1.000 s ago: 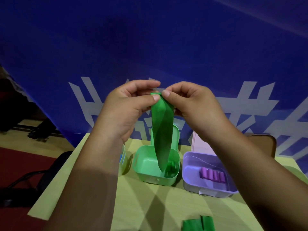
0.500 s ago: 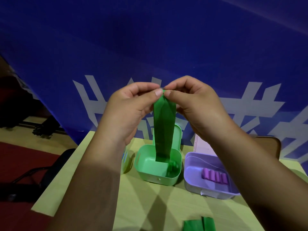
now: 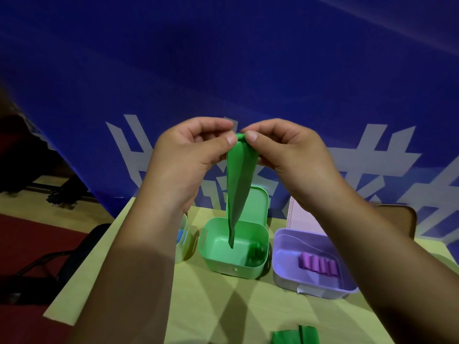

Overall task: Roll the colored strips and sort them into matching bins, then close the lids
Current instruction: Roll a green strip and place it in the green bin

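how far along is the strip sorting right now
Done: purple rolls lie in the purple bin, and a green roll sits in the green bin. In hand: the left hand and right hand pinch the top of a green strip hanging over the green bin, mostly unrolled. Left: roll and drop it, handle the loose green strips at the near table edge, close the green lid and purple lid, both open.

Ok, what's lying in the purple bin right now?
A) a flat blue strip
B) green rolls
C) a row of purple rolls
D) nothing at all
C: a row of purple rolls lies on the floor of the open purple bin. The green strip is not in it, as the left hand and right hand pinch its top end.
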`<state>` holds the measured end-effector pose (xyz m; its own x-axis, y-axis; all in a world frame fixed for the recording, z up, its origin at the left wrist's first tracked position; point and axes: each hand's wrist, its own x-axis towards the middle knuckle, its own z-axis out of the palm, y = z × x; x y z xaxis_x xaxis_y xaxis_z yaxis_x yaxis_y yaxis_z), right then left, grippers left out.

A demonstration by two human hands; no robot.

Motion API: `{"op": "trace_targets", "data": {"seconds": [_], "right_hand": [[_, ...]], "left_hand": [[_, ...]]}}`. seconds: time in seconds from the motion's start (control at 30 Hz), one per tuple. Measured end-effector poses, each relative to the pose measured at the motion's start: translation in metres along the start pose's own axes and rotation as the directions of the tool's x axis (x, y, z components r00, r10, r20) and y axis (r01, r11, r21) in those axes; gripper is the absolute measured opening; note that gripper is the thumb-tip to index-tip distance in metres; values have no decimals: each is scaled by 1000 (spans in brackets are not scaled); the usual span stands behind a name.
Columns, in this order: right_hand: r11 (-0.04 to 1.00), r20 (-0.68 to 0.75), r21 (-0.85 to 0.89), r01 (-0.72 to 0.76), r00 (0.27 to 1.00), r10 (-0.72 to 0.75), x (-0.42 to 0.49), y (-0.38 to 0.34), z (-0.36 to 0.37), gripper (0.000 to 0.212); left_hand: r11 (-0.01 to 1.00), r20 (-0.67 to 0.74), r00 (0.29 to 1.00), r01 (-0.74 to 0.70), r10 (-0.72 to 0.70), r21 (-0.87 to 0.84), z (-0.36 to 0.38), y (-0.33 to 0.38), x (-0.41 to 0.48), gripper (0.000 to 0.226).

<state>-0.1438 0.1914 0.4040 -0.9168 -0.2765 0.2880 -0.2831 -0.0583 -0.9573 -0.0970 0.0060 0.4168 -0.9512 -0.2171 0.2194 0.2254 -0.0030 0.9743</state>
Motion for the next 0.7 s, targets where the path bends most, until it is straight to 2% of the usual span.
{"op": "trace_targets", "data": {"seconds": [0.37, 0.57, 0.7], "right_hand": [[999, -28, -15, 40, 999, -40, -1, -3, -3, 11], [997, -7, -60, 57, 998, -57, 2, -5, -7, 11], [991, 45, -123, 45, 998, -40, 6, -8, -10, 14]], "left_hand": [[995, -2, 1000, -15, 15, 95, 7, 0, -3, 16], [998, 10, 1000, 0, -1, 68, 10, 8, -2, 17], [994, 12, 1000, 0, -2, 112, 7, 11, -1, 18]]}}
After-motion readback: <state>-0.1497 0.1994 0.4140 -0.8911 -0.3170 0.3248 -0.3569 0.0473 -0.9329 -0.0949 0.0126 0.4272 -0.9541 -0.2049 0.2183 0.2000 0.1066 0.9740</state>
